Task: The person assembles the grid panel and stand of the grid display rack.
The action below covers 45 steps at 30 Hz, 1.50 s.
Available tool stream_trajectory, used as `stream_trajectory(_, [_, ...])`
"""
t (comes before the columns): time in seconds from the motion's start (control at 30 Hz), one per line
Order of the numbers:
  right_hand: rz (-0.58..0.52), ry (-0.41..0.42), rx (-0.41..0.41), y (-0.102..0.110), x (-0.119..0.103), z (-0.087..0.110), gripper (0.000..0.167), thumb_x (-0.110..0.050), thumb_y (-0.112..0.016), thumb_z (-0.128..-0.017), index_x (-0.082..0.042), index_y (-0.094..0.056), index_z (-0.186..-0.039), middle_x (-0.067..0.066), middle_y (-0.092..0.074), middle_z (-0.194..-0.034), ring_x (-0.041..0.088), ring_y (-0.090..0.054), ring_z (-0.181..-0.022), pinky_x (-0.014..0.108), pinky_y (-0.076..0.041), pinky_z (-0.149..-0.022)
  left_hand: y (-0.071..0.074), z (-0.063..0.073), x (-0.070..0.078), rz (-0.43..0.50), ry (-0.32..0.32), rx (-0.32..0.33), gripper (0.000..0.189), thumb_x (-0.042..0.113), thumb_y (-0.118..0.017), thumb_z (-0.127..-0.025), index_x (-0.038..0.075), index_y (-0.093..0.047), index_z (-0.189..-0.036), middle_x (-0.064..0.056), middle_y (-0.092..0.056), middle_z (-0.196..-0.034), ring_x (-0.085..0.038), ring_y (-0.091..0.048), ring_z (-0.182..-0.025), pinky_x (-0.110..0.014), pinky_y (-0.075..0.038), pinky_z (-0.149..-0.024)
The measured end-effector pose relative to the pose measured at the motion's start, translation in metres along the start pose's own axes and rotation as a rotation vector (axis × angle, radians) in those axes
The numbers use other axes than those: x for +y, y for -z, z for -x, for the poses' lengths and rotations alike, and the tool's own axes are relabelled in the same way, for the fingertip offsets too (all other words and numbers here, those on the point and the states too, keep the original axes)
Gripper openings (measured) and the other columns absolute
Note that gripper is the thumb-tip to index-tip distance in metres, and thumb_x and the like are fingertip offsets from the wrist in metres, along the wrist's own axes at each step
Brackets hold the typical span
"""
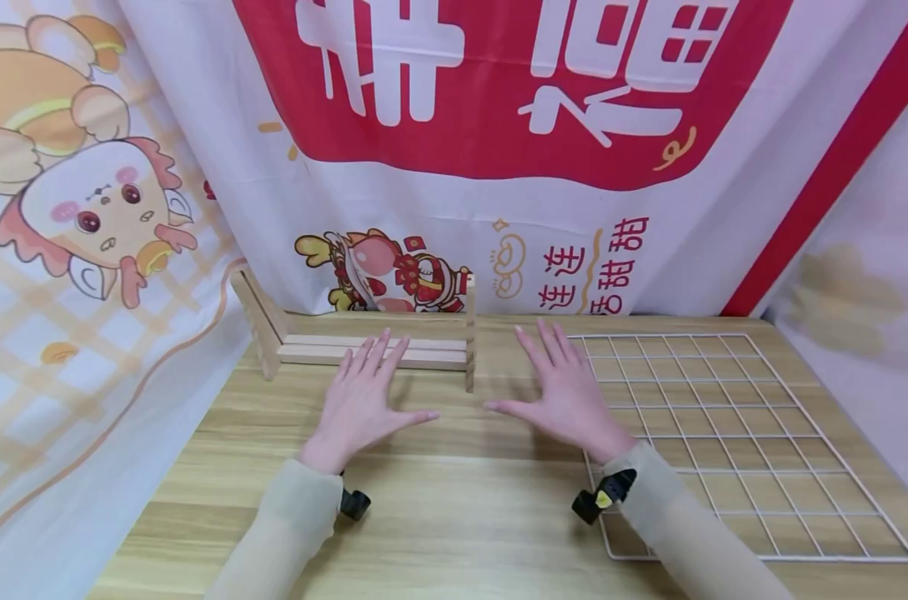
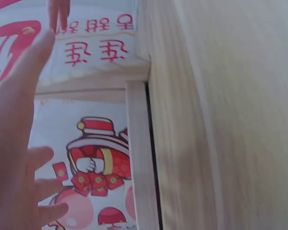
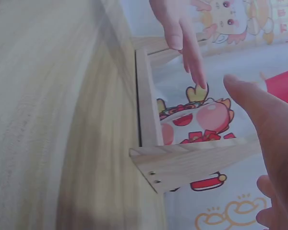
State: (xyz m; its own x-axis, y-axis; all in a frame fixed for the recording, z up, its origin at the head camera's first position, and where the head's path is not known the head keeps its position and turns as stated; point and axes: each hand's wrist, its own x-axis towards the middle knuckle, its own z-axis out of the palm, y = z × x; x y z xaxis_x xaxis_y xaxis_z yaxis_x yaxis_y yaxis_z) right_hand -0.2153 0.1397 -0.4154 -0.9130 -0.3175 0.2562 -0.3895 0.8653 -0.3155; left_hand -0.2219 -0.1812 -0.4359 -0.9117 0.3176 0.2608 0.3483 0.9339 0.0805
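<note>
Left hand (image 1: pixel 359 417): held palm down with fingers straight and thumb spread, gripping nothing; from the head view my fingertips overlap the rack's rail, and I cannot tell whether they touch it.
Right hand (image 1: pixel 566 404): also spread and holding nothing, well apart from my left, between the rack and the grid.
Wooden rack (image 1: pixel 434 359): far left on the wood-grain table (image 1: pixel 461 517), a low double rail between two end boards; the right board (image 3: pixel 192 163) shows two small metal fasteners (image 3: pixel 155 176).
White wire grid panel (image 1: pixel 719 436): flat on the right, its left edge partly under my right wrist.
Backdrop: printed cloth (image 1: pixel 438 196) along the far side.
</note>
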Motion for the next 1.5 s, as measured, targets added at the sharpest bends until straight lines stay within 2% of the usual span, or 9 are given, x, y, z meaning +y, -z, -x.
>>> stream_trajectory(0.17, [-0.104, -0.041, 0.035, 0.014, 0.006, 0.003, 0.12, -0.085, -0.064, -0.074, -0.021, -0.018, -0.164, 0.006, -0.003, -0.169, 0.036, -0.005, -0.153, 0.062, -0.01, -0.12, 0.006, 0.0, 0.009, 0.064, 0.009, 0.058, 0.12, 0.094, -0.05, -0.074, 0.017, -0.024, -0.163, -0.014, -0.021, -0.166, -0.035, -0.018, -0.152, -0.055, -0.011, -0.123])
stream_trajectory(0.33, [-0.214, -0.073, 0.1, 0.029, 0.017, 0.004, 0.12, -0.077, -0.075, -0.072, -0.017, -0.023, -0.163, 0.008, -0.015, -0.168, 0.036, -0.017, -0.151, 0.064, -0.02, -0.117, 0.013, -0.001, 0.017, 0.174, 0.038, 0.1, 0.113, 0.084, -0.063, -0.077, 0.014, -0.031, -0.16, -0.015, -0.031, -0.162, -0.036, -0.027, -0.148, -0.056, -0.014, -0.122])
stream_trajectory(0.43, [-0.271, -0.096, 0.128, 0.038, 0.025, 0.007, 0.118, -0.07, -0.079, -0.074, -0.016, -0.024, -0.163, 0.011, -0.021, -0.166, 0.037, -0.021, -0.15, 0.064, -0.023, -0.117, 0.017, -0.001, 0.022, 0.318, 0.081, 0.103, 0.11, 0.079, -0.068, -0.077, 0.014, -0.035, -0.158, -0.011, -0.035, -0.161, -0.035, -0.031, -0.146, -0.057, -0.02, -0.12])
stream_trajectory(0.6, [-0.342, -0.143, 0.18, 0.058, 0.041, 0.014, 0.111, -0.056, -0.085, -0.077, -0.011, -0.028, -0.161, 0.016, -0.029, -0.163, 0.039, -0.026, -0.148, 0.064, -0.025, -0.116, 0.021, 0.0, 0.034, 0.583, 0.198, 0.097, 0.104, 0.079, -0.071, -0.074, 0.022, -0.041, -0.155, -0.004, -0.039, -0.159, -0.031, -0.034, -0.145, -0.06, -0.028, -0.116])
stream_trajectory(0.8, [-0.375, -0.235, 0.192, 0.084, 0.064, 0.025, 0.102, -0.051, -0.084, -0.082, -0.01, -0.033, -0.159, 0.019, -0.029, -0.163, 0.043, -0.025, -0.147, 0.07, -0.025, -0.113, 0.022, 0.003, 0.047, 0.786, 0.273, 0.104, 0.096, 0.074, -0.076, -0.073, 0.028, -0.046, -0.152, 0.004, -0.042, -0.156, -0.026, -0.037, -0.142, -0.06, -0.03, -0.115])
stream_trajectory(1.0, [-0.416, -0.339, 0.188, 0.103, 0.091, 0.036, 0.099, -0.054, -0.08, -0.085, -0.009, -0.033, -0.159, 0.02, -0.032, -0.161, 0.043, -0.026, -0.147, 0.069, -0.026, -0.113, 0.019, 0.004, 0.062, 0.914, 0.267, 0.072, 0.093, 0.069, -0.08, -0.073, 0.025, -0.049, -0.149, 0.007, -0.049, -0.15, -0.021, -0.042, -0.139, -0.058, -0.032, -0.114])
stream_trajectory(1.23, [-0.423, -0.438, 0.124, 0.114, 0.121, 0.056, 0.097, -0.056, -0.077, -0.087, -0.011, -0.032, -0.16, 0.024, -0.03, -0.161, 0.049, -0.024, -0.146, 0.076, -0.026, -0.107, 0.007, 0.001, 0.079, 0.976, 0.227, 0.06, 0.087, 0.063, -0.083, -0.075, 0.024, -0.053, -0.146, 0.011, -0.054, -0.144, -0.017, -0.047, -0.134, -0.053, -0.033, -0.115])
stream_trajectory(1.4, [-0.421, -0.497, 0.094, 0.12, 0.142, 0.071, 0.099, -0.058, -0.074, -0.088, -0.011, -0.028, -0.161, 0.03, -0.023, -0.161, 0.055, -0.019, -0.144, 0.078, -0.023, -0.106, 0.001, -0.002, 0.093, 1.019, 0.187, 0.019, 0.088, 0.06, -0.083, -0.076, 0.018, -0.052, -0.147, 0.004, -0.054, -0.146, -0.02, -0.048, -0.133, -0.054, -0.036, -0.114])
stream_trajectory(1.5, [-0.375, -0.488, 0.104, 0.12, 0.155, 0.078, 0.096, -0.056, -0.073, -0.09, -0.008, -0.029, -0.16, 0.037, -0.029, -0.155, 0.054, -0.036, -0.131, 0.073, -0.034, -0.1, -0.002, -0.003, 0.1, 1.038, 0.172, -0.006, 0.089, 0.058, -0.084, -0.077, 0.017, -0.05, -0.148, -0.001, -0.054, -0.146, -0.022, -0.048, -0.134, -0.054, -0.036, -0.113])
